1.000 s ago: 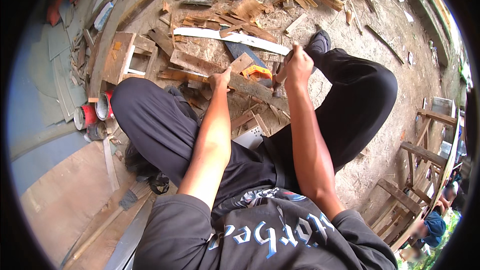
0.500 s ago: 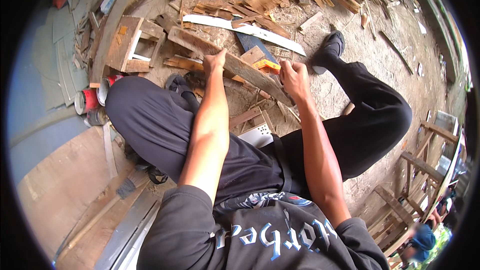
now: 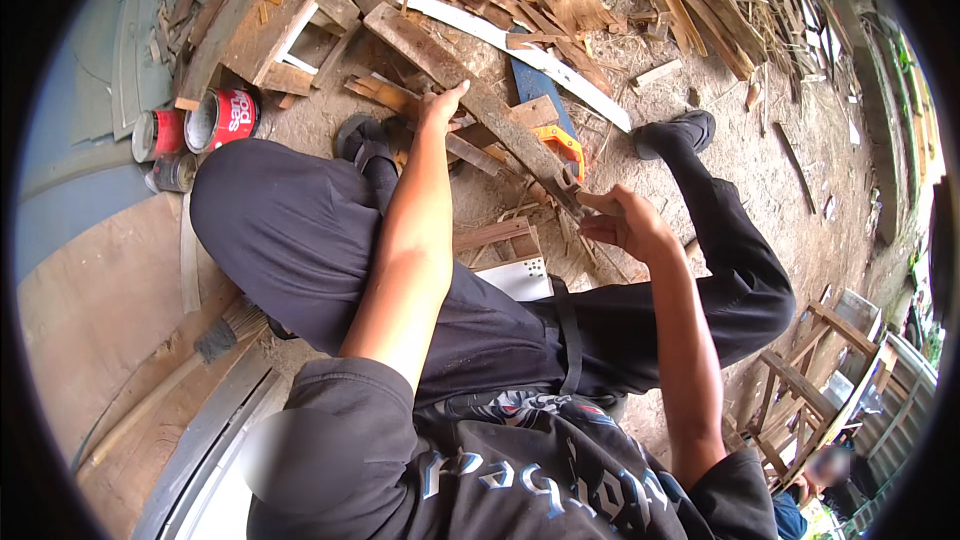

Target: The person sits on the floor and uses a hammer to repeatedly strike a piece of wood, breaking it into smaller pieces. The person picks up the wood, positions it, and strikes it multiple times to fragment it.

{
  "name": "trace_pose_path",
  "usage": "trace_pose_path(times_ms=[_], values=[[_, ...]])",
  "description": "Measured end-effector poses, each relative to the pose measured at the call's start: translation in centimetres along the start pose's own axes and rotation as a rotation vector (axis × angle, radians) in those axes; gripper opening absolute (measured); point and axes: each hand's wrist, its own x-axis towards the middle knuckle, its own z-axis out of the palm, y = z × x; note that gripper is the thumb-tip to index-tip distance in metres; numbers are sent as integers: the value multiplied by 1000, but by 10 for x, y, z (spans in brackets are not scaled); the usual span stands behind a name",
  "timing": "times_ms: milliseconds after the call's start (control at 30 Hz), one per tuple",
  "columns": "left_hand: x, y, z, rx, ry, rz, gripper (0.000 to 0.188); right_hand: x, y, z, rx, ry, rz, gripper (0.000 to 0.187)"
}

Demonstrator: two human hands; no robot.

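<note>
A long weathered wooden plank (image 3: 500, 120) slants across the middle, from far left down to near right. My left hand (image 3: 440, 108) grips its near-side edge, thumb stretched out and fingers partly hidden under it. My right hand (image 3: 630, 222) is at the plank's lower right end, thumb and fingers apart, its fingertips close to the wood; whether they touch cannot be made out. A small dark piece (image 3: 568, 180) sits at that end, its kind unclear. Just beyond lies a handsaw with an orange handle (image 3: 570, 147) and a dark blue blade (image 3: 545, 90), partly covered by a wood block (image 3: 533, 112).
Scrap wood and a white strip (image 3: 520, 55) litter the ground ahead. A wooden box frame (image 3: 270, 30) stands at left, with red cans (image 3: 222, 118) nearby. A perforated white piece (image 3: 515, 278) lies between my legs. At lower right are a wooden frame (image 3: 800, 380) and another person (image 3: 825, 470).
My right hand has come off the area by the saw handle, moved nearer and right, and its closed fingers have spread. My left hand still holds the plank. The view has shifted slightly.
</note>
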Motion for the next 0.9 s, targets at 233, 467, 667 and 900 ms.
trace_pose_path(times_ms=[233, 467, 667, 900], values=[[-1, 5, 21, 13, 13, -3, 85, 74, 77, -29, 321, -83, 294, 23], [19, -12, 19, 211, 162, 214, 70, 97, 52, 26, -982, 225, -664, 39], [4, -19, 22, 56, 76, 258, 62, 134, -18, 87, -1137, 147, -935, 36], [19, -33, 18, 100, 184, 289, 57, 164, -60, 130, -1195, 64, -1095, 31]])
